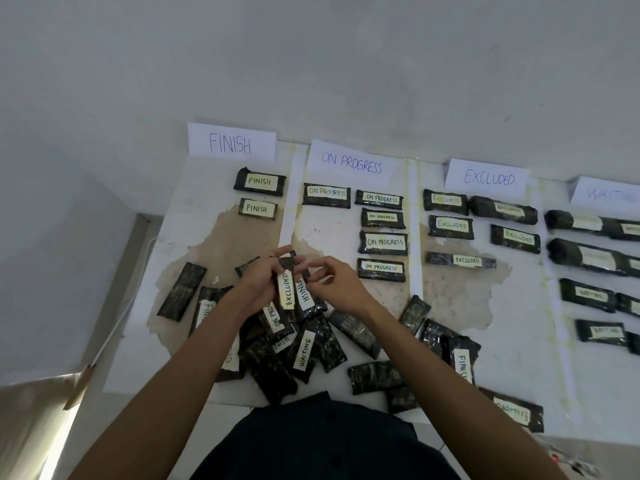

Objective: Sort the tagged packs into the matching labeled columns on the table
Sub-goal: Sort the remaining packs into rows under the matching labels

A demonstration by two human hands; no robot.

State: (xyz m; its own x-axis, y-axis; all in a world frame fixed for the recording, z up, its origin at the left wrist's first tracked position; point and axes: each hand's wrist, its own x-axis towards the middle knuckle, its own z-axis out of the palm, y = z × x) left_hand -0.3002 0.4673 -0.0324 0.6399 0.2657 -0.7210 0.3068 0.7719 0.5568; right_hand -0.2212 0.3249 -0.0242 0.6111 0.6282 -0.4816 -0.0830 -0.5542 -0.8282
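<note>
WAITING column sign (609,192) cut off by right edge, its lettering faint, rightmost packs (632,228) cropped with blurred tags, pile pack tags (277,315) partly hidden beneath left hand (263,280)

**Bare arms, dark shirt at the sorting job**

Both forearms are bare to the hands, left (260,284) and right (341,287), with no sleeves, watch or rings visible. A dark, near-black shirt (322,441) with small dark buttons down its front covers the torso.
</note>
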